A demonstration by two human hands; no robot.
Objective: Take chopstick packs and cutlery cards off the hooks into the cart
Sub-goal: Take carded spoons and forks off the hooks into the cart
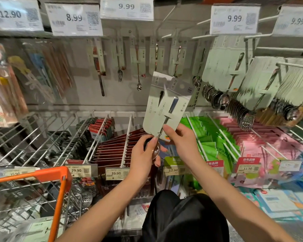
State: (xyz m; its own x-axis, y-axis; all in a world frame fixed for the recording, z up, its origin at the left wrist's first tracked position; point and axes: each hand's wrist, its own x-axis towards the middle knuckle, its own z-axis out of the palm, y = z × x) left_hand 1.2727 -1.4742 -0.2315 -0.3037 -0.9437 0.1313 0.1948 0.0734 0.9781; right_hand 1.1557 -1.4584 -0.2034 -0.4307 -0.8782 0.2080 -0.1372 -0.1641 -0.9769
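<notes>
Nearest me, low on my left, sits the orange-rimmed wire cart (42,175), with strainers and packets already lying in it. Just above my lap, my two hands meet at the bottom of a pair of pale cutlery cards (164,103), fanned apart and free of any hook. My left hand (143,154) is curled round the spoon bowls that hang below the cards, and my right hand (180,138) pinches the lower corner of the front card between thumb and fingers. I judge this to be the carry step: the cards are off the display but not yet in the cart. Next I need to swing them down and left over the orange rim and let go, keeping the two cards together. Beyond the hands lie boxed chopstick packs (112,147) on wire racks, and farther back more carded spoons and forks hang from white hooks (262,19) under the price labels (234,19).
</notes>
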